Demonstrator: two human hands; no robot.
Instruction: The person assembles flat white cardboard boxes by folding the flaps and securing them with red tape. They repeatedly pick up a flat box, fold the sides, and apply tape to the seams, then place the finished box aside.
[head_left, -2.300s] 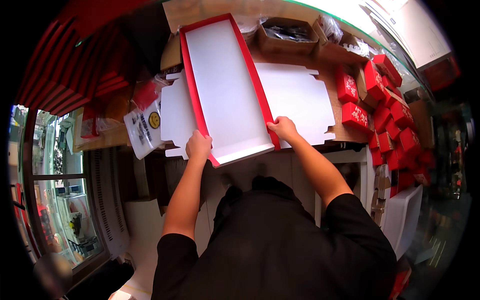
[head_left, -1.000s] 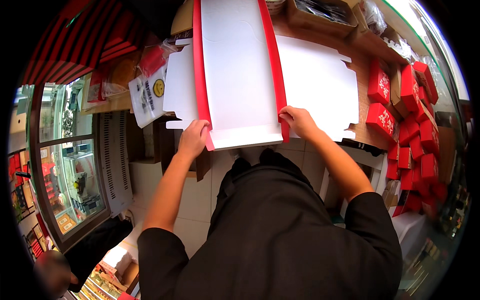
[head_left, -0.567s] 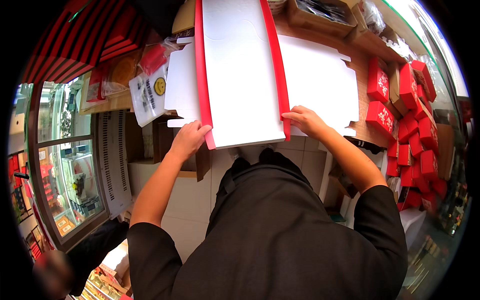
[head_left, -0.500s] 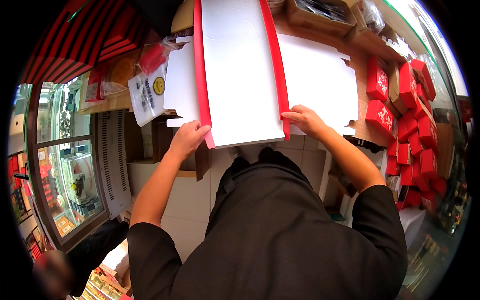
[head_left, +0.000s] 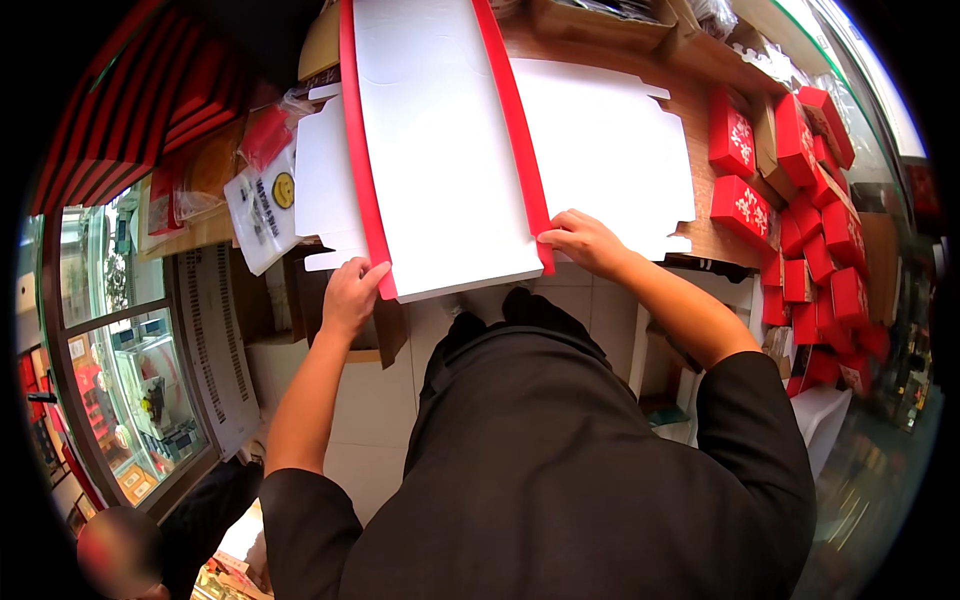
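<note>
Your left hand and right hand pinch the near corners of the long, red-sided white cardboard tray, which overlaps a flat white cardboard sheet on the brown wooden table.

Left hand: left of centre, curled, pinching
Right hand: right of centre, higher, pinching
Forearms: bare, slanting inward

Dark lettering (beside a yellow smiley) marks a white bag; white markings, red boxes.
</note>
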